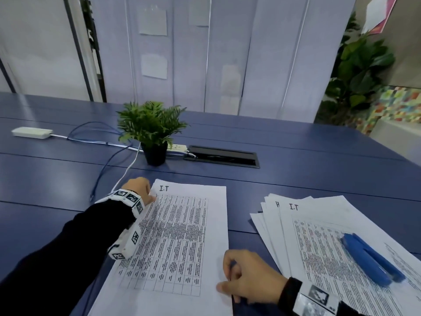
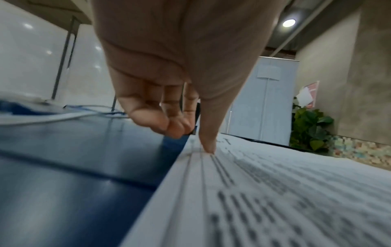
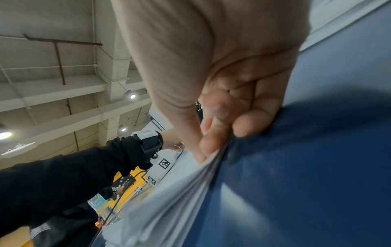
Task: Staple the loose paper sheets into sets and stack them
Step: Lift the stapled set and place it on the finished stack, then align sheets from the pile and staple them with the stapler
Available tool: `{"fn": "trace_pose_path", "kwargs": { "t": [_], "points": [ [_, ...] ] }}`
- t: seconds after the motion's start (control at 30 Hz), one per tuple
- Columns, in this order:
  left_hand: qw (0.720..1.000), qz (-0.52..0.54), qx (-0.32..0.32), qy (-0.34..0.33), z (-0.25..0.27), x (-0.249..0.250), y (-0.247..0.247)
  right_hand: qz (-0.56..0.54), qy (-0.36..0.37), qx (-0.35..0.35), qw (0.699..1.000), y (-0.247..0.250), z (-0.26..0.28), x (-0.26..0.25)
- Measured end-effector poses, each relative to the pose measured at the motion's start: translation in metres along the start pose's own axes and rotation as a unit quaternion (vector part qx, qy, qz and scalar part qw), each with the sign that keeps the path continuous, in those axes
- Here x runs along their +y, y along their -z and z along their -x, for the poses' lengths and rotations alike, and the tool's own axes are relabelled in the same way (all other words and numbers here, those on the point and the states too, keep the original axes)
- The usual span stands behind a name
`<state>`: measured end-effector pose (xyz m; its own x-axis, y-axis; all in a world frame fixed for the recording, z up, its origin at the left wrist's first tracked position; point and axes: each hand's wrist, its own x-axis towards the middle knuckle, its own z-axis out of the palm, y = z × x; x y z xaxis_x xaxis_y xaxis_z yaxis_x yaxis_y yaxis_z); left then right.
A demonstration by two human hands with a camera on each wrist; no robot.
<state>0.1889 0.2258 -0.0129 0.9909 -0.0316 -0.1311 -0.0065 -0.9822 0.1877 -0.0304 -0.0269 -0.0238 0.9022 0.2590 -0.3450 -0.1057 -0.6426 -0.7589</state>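
Note:
A set of printed sheets [image 1: 180, 236] headed "I.T" lies in front of me on the blue table [image 1: 296, 169]. My left hand [image 1: 150, 197] holds its top left corner: the thumb [image 2: 208, 147] presses on the top sheet and the curled fingers [image 2: 169, 125] sit against the paper's edge. My right hand [image 1: 224, 279] pinches the lower right edge, where the right wrist view shows several sheet edges [image 3: 190, 183] fanned between thumb and fingers [image 3: 213, 147]. To the right, a blue stapler [image 1: 371, 258] lies on a loose fanned pile [image 1: 314, 226].
A small potted plant [image 1: 152, 131] stands behind the papers. Beside it are a white power strip [image 1: 178, 147] and a black cable hatch [image 1: 222, 156]. Blue and white cables [image 1: 109, 160] run left toward a white adapter [image 1: 32, 132].

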Motion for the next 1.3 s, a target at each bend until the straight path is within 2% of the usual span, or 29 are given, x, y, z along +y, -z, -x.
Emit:
{"fn": "trace_pose_path", "kwargs": {
  "t": [0.1,0.2,0.3,0.37,0.47,0.57,0.73,0.83,0.93,1.17,1.3],
  "points": [
    [0.999,-0.032,-0.01,-0.032,0.004,0.015,0.007,0.025,0.019,-0.017,0.999,0.006,0.008,-0.004],
    [0.992,-0.003,-0.008,-0.126,0.017,0.048,0.011,0.049,0.034,0.005,0.998,0.021,0.024,-0.001],
    [0.972,0.04,-0.027,-0.229,0.04,0.1,0.008,0.112,0.044,0.08,0.99,0.048,0.043,0.01],
    [0.955,0.047,-0.049,-0.289,0.054,0.136,0.002,0.185,0.027,0.139,0.973,0.073,0.056,0.02],
    [0.928,0.055,-0.08,-0.359,0.067,0.187,-0.01,0.254,-0.02,0.219,0.942,0.114,0.075,0.038],
    [0.91,0.047,-0.094,-0.402,0.072,0.233,-0.025,0.3,-0.086,0.27,0.911,0.147,0.091,0.063],
    [0.912,0.031,-0.12,-0.39,0.068,0.282,-0.048,0.342,-0.174,0.251,0.889,0.176,0.104,0.106],
    [0.919,0.01,-0.137,-0.369,0.063,0.296,-0.06,0.322,-0.21,0.218,0.897,0.177,0.102,0.125],
    [0.925,0.031,-0.136,-0.354,0.058,0.306,-0.066,0.301,-0.204,0.205,0.909,0.175,0.098,0.136],
    [0.945,0.091,-0.13,-0.286,0.046,0.324,-0.072,0.302,-0.186,0.205,0.912,0.173,0.097,0.137],
    [0.954,0.057,-0.092,-0.279,0.043,0.329,-0.074,0.295,-0.187,0.203,0.915,0.172,0.098,0.133]
  ]
}}
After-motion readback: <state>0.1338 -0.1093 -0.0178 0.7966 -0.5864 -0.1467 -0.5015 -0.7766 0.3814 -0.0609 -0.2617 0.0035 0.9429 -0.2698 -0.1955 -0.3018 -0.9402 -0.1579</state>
